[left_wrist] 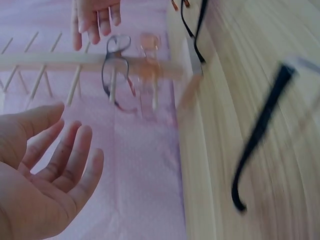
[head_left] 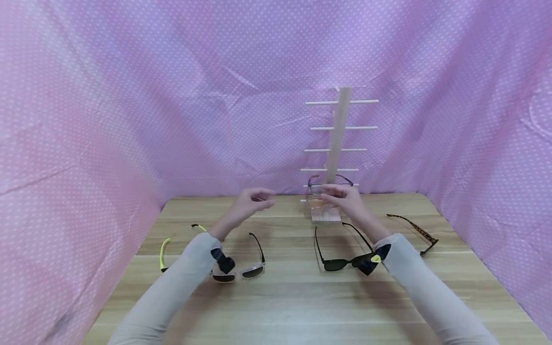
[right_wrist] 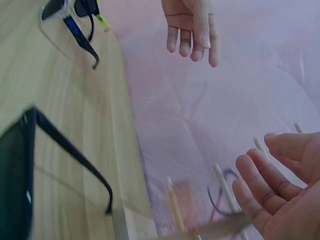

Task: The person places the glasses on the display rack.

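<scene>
My left hand [head_left: 247, 207] hovers over the back of the table, its fingers loosely bent around nothing. Farther right, my right hand [head_left: 348, 202] is raised just in front of the wooden glasses stand [head_left: 339, 127], also empty with fingers relaxed. Dark-rimmed glasses [left_wrist: 105, 75] hang on one of the stand's lower pegs, and a clear, orange-tinted pair [left_wrist: 149, 42] sits below them. In the head view the right hand partly covers both pairs. Black sunglasses [head_left: 335, 264] lie under the right forearm; sunglasses with a pale front [head_left: 253, 272] lie beside the left forearm.
Glasses with yellow-green temples [head_left: 163, 251] lie at the left, partly hidden by the left sleeve. A tortoiseshell pair [head_left: 419, 231] lies at the right behind the other sleeve. Pink dotted cloth [head_left: 215, 120] surrounds the wooden table [head_left: 284, 306]. The stand's upper pegs stick out sideways.
</scene>
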Action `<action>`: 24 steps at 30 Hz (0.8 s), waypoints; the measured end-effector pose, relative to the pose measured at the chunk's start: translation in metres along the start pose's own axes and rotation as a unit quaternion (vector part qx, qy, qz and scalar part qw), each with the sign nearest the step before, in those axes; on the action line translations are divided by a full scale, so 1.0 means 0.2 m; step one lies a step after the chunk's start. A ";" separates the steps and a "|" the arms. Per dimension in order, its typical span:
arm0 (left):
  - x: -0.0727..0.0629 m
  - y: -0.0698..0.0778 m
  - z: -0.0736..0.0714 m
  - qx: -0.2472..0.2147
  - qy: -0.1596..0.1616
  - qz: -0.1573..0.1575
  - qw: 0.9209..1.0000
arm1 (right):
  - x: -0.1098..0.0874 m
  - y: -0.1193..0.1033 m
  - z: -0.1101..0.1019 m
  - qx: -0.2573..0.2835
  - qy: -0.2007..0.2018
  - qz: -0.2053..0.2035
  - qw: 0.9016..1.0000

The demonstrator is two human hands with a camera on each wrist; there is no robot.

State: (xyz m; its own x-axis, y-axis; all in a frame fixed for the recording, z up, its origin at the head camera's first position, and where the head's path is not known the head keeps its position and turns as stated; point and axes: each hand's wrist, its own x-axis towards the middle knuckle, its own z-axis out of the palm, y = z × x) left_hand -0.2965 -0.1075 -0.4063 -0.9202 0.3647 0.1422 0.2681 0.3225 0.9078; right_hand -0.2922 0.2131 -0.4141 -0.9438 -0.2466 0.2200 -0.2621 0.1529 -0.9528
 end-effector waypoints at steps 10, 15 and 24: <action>-0.18 -0.13 -0.23 0.047 -0.044 -0.026 0.998 | 0.00 0.02 0.26 -0.019 -0.067 0.019 0.997; -0.27 -0.21 -0.32 0.067 -0.065 -0.042 0.995 | -0.02 0.05 0.39 -0.052 -0.110 0.023 0.992; -0.38 -0.29 -0.45 0.072 -0.162 -0.016 0.984 | -0.03 0.07 0.56 -0.055 -0.181 0.014 0.982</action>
State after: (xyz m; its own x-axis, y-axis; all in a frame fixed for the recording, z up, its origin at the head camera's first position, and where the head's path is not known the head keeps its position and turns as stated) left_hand -0.2670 -0.2329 -0.4336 -0.7966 0.6032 -0.0404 0.2986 0.4507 0.8412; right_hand -0.2676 0.1106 -0.4529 -0.8223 -0.5623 0.0870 -0.2766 0.2615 -0.9247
